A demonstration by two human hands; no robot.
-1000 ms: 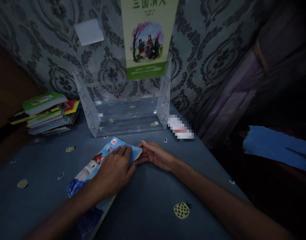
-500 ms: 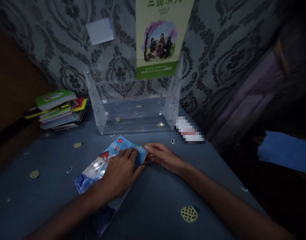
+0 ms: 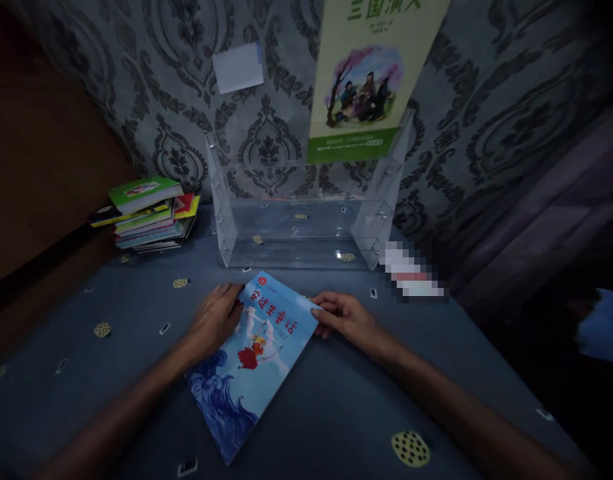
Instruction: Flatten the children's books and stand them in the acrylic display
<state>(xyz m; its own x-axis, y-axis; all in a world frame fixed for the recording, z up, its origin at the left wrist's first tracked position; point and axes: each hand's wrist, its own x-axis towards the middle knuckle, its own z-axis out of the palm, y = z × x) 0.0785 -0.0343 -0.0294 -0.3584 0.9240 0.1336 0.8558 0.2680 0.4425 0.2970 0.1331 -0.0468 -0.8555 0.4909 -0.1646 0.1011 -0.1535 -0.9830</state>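
Observation:
A blue paperback book (image 3: 266, 393), with red Chinese characters, a figure in a red skirt and dark blue waves on its cover, lies slanted on the table. My left hand (image 3: 217, 315) is at its upper left edge, fingers bent over the border. At the upper right corner, my right hand (image 3: 343, 315) pinches the book between thumb and fingers. Just behind the book stands a clear plastic tiered rack (image 3: 301, 252). A pale green book (image 3: 359, 137) with a tree and seated figures on its cover stands upright at the rack's upper right.
To the left at the back is a stack of books (image 3: 149, 227), a green one on top. A blurred-out white item (image 3: 411, 272) lies right of the rack. Patterned wallpaper (image 3: 266, 147) with a white card (image 3: 237, 69) rises behind. The blue tablecloth (image 3: 136, 393) has pineapple prints.
My left hand has moved off the middle of the book to its left edge. The upward cover now shows a different picture. My right hand stays at the corner; the view has shifted.

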